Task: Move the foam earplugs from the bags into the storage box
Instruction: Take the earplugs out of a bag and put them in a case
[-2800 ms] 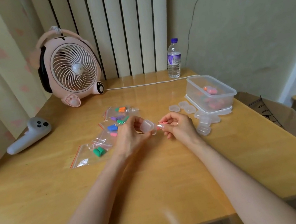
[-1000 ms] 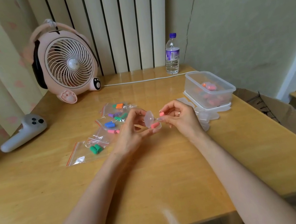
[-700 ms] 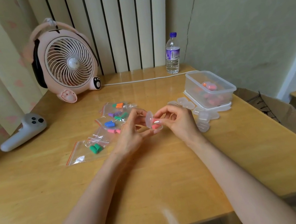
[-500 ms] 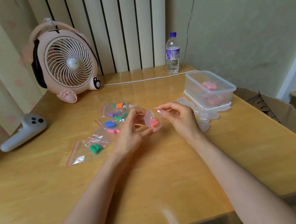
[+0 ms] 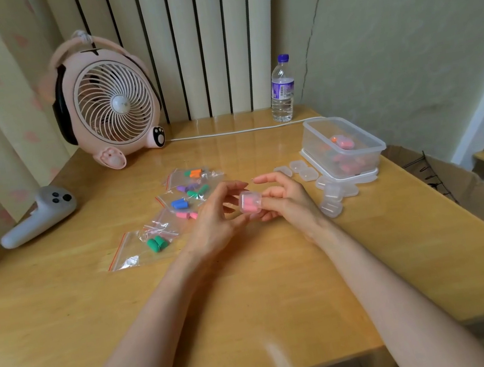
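earplug case (image 5: 250, 202) — apparently closed, between fingers (image 5: 269, 194)

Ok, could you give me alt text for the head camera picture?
The left hand and right hand hold a small clear case of pink earplugs over a wooden table. To the left lie zip bags of coloured earplugs; to the right stands a storage box with pink ones inside.

Pink fan (image 5: 114, 103); pink earplugs (image 5: 250, 205); green earplugs (image 5: 156, 243); purple-capped bottle (image 5: 282, 89).
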The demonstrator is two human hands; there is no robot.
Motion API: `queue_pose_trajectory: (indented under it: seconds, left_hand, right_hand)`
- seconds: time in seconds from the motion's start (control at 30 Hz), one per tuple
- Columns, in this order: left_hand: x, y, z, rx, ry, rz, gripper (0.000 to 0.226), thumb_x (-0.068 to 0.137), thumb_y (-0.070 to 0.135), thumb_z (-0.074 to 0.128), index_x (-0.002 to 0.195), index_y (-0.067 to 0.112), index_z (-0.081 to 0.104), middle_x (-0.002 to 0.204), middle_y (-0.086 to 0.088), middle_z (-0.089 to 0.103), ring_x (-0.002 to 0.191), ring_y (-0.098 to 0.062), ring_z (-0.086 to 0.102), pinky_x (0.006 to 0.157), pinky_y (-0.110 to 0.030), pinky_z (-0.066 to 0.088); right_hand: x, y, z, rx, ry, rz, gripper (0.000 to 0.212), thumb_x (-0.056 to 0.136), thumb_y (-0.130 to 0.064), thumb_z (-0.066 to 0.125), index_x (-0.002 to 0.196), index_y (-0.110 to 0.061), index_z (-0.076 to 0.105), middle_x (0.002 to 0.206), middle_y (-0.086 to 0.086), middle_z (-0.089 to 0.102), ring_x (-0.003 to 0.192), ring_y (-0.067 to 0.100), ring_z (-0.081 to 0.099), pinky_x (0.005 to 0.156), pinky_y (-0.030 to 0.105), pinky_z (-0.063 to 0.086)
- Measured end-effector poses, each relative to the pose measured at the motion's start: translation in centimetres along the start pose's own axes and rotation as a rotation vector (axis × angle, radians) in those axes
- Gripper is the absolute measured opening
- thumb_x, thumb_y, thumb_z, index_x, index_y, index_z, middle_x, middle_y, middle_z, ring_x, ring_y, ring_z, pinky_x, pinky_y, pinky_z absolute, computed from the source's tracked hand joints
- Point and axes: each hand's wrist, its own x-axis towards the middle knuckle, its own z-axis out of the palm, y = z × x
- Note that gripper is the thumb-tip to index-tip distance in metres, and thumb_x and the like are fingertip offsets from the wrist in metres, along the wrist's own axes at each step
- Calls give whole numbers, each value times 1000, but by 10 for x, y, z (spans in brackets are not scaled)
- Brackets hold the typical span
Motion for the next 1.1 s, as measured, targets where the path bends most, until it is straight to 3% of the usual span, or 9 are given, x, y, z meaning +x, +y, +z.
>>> queue_pose_trajectory:
  seconds: [0.13,0.27,0.37,0.47,0.6,0.73,0.9,0.97,1.1]
  left_hand:
    - [2,-2,0,31,46,-4,41,74,21,77,109,14,57,100,6,60,83,-12,58,72,-12,45]
    - [2,-2,-2,36,92,-27,31,80,22,72,106,16,58,99,6,62,83,-8,58,71,-10,43]
    - [3,-2,-4,12,199,-100,23,86,19,65,106,15,56,97,3,63,81,-6,58,69,-9,42]
    - [6,-13,-5,212,309,-195,20,87,18,63,104,10,57,104,-5,63,94,-20,58,83,-31,47]
    - [8,-21,-8,700,112,-255,23,90,21,55,108,13,67,134,-7,51,126,-28,37,100,-36,33]
    - [8,-18,-2,877,-66,-269,36,94,29,44,127,25,56,150,2,33,138,-22,23,109,-36,21]
    - [9,-11,-3,878,19,-127,34,90,24,51,123,21,59,136,3,51,127,-22,38,97,-33,28]
    - [13,-1,-5,717,93,-39,28,85,20,61,113,17,64,122,-1,61,116,-25,48,91,-35,36]
    - [18,28,2,377,148,8,17,78,13,71,90,12,59,91,-2,64,84,-20,60,73,-35,48]
  right_hand:
    - [2,0,-3,15,43,-18,35,83,5,61,111,-14,53,81,12,64,68,15,62,63,22,49]
    - [2,2,-5,-32,59,-35,37,78,3,68,103,-22,57,78,11,61,71,8,57,77,18,44]
    - [1,3,-8,-77,58,-39,36,77,3,68,97,-24,59,72,7,59,62,3,52,72,16,42]
    - [-1,4,-8,-110,37,-41,36,75,4,70,93,-25,59,72,9,61,63,6,55,70,17,44]
    - [-1,5,-9,-133,89,-57,33,73,5,70,85,-24,60,72,11,59,69,14,53,70,23,44]
    - [0,7,-6,-111,98,-33,32,76,4,68,87,-25,60,71,4,59,71,14,53,73,25,43]
    - [0,4,-5,-121,134,-28,23,83,0,61,95,-20,61,76,2,61,67,14,56,61,17,44]
    - [2,-1,-8,-80,179,-7,21,84,3,57,95,-15,61,78,4,60,62,14,56,54,16,44]
    - [9,-12,-31,-89,361,-22,18,84,1,58,89,-16,60,74,1,60,61,14,56,59,24,48]
